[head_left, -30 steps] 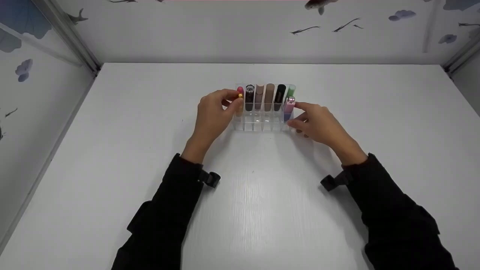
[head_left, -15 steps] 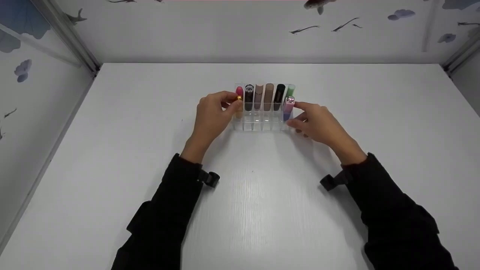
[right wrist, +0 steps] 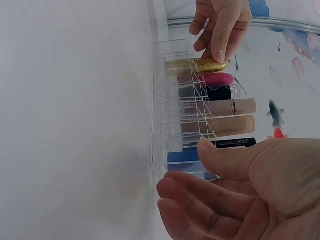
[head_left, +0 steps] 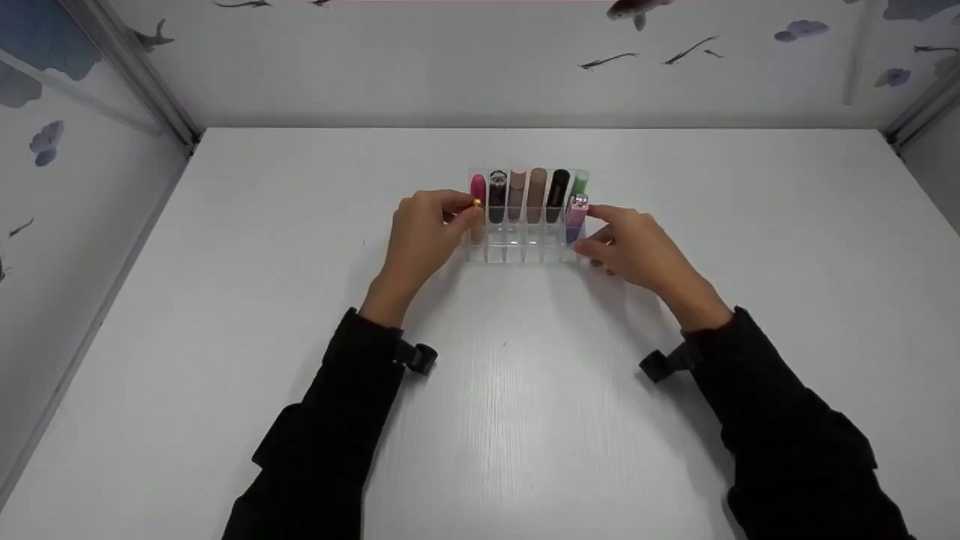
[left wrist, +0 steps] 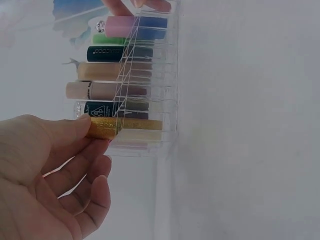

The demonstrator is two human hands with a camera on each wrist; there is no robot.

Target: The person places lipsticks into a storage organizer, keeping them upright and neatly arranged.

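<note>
A clear lipstick organizer [head_left: 525, 253] stands on the white table, with several tubes upright in its back row. My left hand [head_left: 424, 232] pinches the top of a glittery gold lipstick tube [left wrist: 103, 128] between thumb and fingers; its lower part is inside the front slot at the left end. Behind it stands a pink-capped tube [head_left: 478, 184]. My right hand [head_left: 637, 244] holds the organizer's right end, thumb at the front and fingers along the side. Close to that hand, a pink-and-blue lipstick [head_left: 577, 217] with a silvery top sits in the right front slot.
The back row also holds a black tube with a patterned top [head_left: 498, 196], a two-tone beige tube [head_left: 517, 195], a brown one [head_left: 537, 195], a black one [head_left: 558, 196] and a green one [head_left: 580, 181]. Patterned white panels [head_left: 450, 67] border the table.
My left hand has moved slightly down and toward me, and the gold tube sits lower in its slot. More of the pink cap behind it shows. The right hand has stayed in place.
</note>
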